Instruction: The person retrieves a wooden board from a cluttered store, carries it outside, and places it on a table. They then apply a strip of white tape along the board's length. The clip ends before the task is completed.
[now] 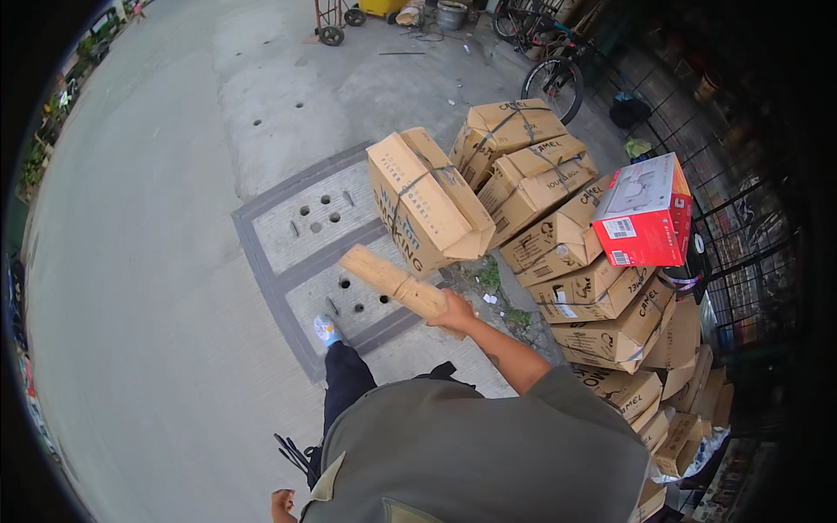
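Observation:
My right hand is closed around one end of a long, narrow piece of folded brown cardboard. It is held out in front of my body, tilted up to the left. Just beyond it stands a strapped cardboard box, leaning at an angle; whether the two touch I cannot tell. Down at the lower edge, my left hand hangs beside my body with its fingers curled and nothing visible in them. Dark straps hang close above that hand.
Several strapped cardboard boxes line the right side, with a red and white box on top. Behind them runs a black wire grid. Ahead are a bicycle and a hand truck. A concrete cover with holes lies underfoot.

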